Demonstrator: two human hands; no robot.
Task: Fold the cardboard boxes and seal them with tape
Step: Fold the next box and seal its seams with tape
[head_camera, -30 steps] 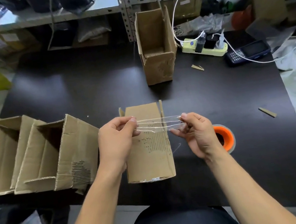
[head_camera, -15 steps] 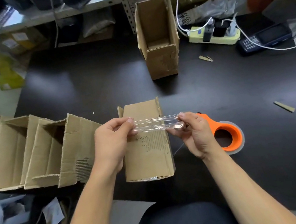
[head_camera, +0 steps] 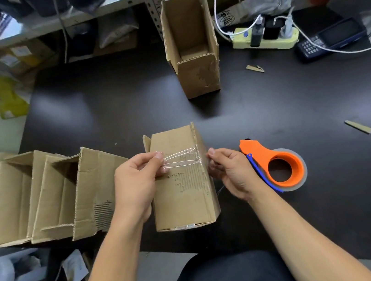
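The brown cardboard box [head_camera: 182, 179] lies before the person; the clear tape strip [head_camera: 181, 157], earlier stretched above it, now touches its side; left hand [head_camera: 136, 186] and right hand [head_camera: 228, 171] pinch its ends; sealing has begun.

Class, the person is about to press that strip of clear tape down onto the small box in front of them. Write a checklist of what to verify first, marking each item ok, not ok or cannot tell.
1. Left hand has a grip on one end of the tape strip: ok.
2. Right hand pinches the other end: ok.
3. Strip spans the small box side to side: ok.
4. Strip flat and unwrinkled: not ok, it looks creased and bunched.
5. Strip already stuck to the cardboard: cannot tell.
6. Tape dispenser lies on the table beside the right hand, out of the way: ok.
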